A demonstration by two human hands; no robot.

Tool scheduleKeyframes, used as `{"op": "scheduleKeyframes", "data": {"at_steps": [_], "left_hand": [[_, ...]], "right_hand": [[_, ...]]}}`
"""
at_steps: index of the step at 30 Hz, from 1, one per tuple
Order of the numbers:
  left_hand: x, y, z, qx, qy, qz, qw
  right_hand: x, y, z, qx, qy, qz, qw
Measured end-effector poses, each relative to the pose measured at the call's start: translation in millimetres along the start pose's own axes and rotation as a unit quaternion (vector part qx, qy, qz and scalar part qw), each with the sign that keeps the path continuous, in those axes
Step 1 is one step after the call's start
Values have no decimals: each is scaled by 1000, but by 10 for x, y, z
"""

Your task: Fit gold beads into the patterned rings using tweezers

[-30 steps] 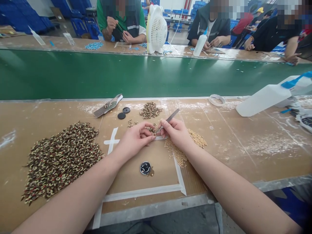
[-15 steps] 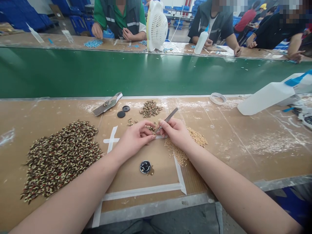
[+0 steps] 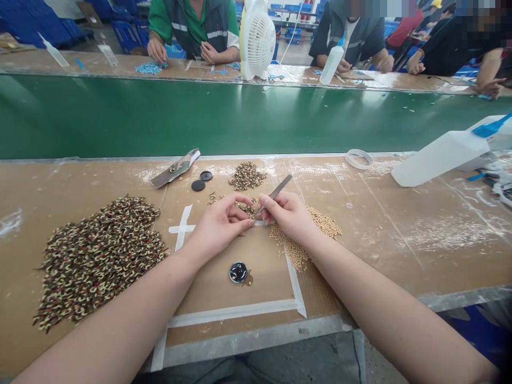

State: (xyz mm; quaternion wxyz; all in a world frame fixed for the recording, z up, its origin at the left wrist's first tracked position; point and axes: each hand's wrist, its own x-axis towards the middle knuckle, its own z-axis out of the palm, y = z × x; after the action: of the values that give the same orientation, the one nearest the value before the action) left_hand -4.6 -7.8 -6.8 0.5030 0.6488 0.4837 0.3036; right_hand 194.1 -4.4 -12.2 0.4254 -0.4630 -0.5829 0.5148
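Observation:
My right hand (image 3: 288, 214) grips metal tweezers (image 3: 282, 186) like a pen, with their tip slanting down to the fingertips of my left hand. My left hand (image 3: 222, 220) has thumb and forefinger pinched together at that tip; whatever is between them is too small to make out. Small brown-and-gold pieces (image 3: 248, 209) lie just behind the fingers. Tan beads (image 3: 325, 224) spread beside and under my right hand. Nearer me sits a small round lid (image 3: 238, 272) holding dark, shiny liquid, with a brown smear at its side.
A large heap of brown-and-cream curved pieces (image 3: 100, 256) covers the left. Farther back are a smaller pile (image 3: 248, 175), black discs (image 3: 198, 185), a camouflage-patterned strip (image 3: 176, 169), a tape roll (image 3: 359, 159) and a lying white bottle (image 3: 440, 159). Co-workers sit beyond the green belt (image 3: 160, 117).
The tweezers have dipped slightly, their tip now closer to my left fingertips. Both hands stay nearly in place. Across the belt, a co-worker's hand has drawn back from the table edge.

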Motion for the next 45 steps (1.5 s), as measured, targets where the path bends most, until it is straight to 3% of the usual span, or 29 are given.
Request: {"op": "scheduleKeyframes", "data": {"at_steps": [21,28,34,40,45], "left_hand": [[3,8,32,4,17,-8,1000],[1,101,-35,-12,11,-35,999],[-21,94,-99,45,56,-35,997],[-19,66,-98,68,57,-35,995],[10,-11,-121,193,89,29,977]], "right_hand": [[25,19,0,-4,-8,-6,1000],[31,10,-70,16,46,-3,999],[77,-12,-177,41,81,-17,996],[95,-32,-228,18,87,-22,996],[104,-70,-320,-73,100,-51,991]]}}
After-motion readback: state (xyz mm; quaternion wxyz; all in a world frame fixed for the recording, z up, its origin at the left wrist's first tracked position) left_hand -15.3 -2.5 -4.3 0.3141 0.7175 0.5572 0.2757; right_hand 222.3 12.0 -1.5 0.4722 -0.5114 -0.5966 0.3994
